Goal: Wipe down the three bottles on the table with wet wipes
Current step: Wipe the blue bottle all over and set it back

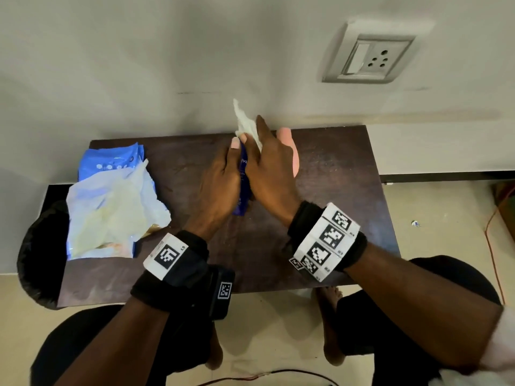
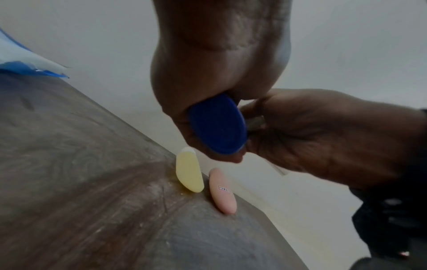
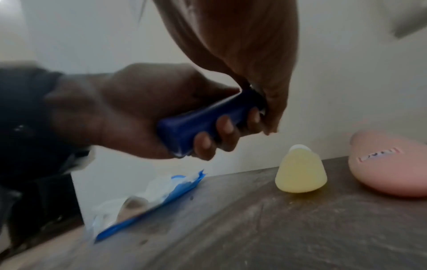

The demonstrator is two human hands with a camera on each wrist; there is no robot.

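My left hand [image 1: 221, 176] grips a dark blue bottle [image 1: 243, 190] above the middle of the dark wooden table [image 1: 334, 176]; its fingers [image 3: 209, 144] curl round the bottle's body [image 3: 203, 118]. My right hand [image 1: 270, 168] holds a white wet wipe [image 1: 246, 125] against the bottle's upper part, and the wipe's loose end sticks up past my fingers. A pink bottle [image 1: 291, 147] stands just behind my right hand. A small yellow bottle [image 3: 300, 171] stands next to the pink bottle [image 3: 388, 168] near the wall; my hands hide it in the head view.
An opened blue pack of wet wipes [image 1: 111, 201] lies on the table's left part with its white flap spread out. A wall with a switch socket [image 1: 367, 57] runs right behind the table. A black round seat [image 1: 39, 254] sits at the left edge.
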